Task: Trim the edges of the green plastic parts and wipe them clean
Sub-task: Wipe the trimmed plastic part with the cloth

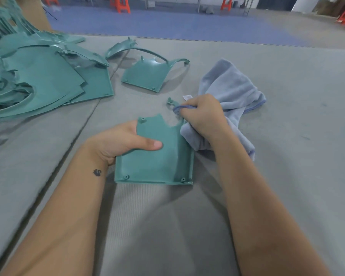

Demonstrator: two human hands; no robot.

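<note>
Left hand (120, 142) gripping the near green plastic part (157, 156) at its left edge, thumb curled flat over the inner face, fingers hidden beneath; part held just above the grey bench (287, 136), at centre. Right hand (203, 116) clenched around a bunched blue cloth (227, 90), pressed against the part's upper right edge, the cloth trailing away to the right. Beyond, a second green part (147, 76) lying alone on the bench, and a heap of green parts (38, 80) stacked far left. Orange stools (121, 5) on the blue floor (167, 24) in the background.
</note>
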